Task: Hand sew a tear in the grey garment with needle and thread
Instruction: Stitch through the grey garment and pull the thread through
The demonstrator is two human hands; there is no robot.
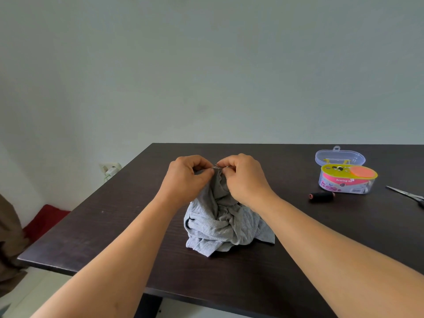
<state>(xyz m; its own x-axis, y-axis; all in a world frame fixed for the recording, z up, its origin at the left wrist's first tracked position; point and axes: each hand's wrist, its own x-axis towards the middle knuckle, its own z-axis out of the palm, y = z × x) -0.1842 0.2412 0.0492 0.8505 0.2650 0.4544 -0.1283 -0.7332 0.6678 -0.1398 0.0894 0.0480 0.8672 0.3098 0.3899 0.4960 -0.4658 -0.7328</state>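
Grip, left hand: the left hand (187, 177) has its fingers curled and its thumb pressed against them, pinching the raised top fold of the crumpled grey ribbed fabric garment (226, 223).
Grip, right hand: the right hand (244, 177) faces it at 3 o'clock, fingertips curled tight on the same fold; a thin silver needle (219, 166) shows as a glint between the two hands, though which fingers hold it I cannot tell.
Thread: too fine to make out.
Garment: it is bunched in a heap on the dark brown wooden table (114, 226), its peak lifted up between the hands and its lower folds resting on the tabletop toward 6 o'clock.
Forearms: both bare, coming in from 7 and 5 o'clock.
Spool: a black thread spool (321, 196) lies on its side well off at 3 o'clock from the garment.
Kit: a clear oval plastic sewing kit box (347, 180) with a yellow tray and pink label sits just beyond the spool, at 2 o'clock; its clear lid (339, 157) is swung back behind it.
Scissors: silver metal scissors (407, 195) lie at the table's far 3 o'clock edge.
Wall: a white socket with a plug (110, 169) sits at 10 o'clock, past the table's corner.
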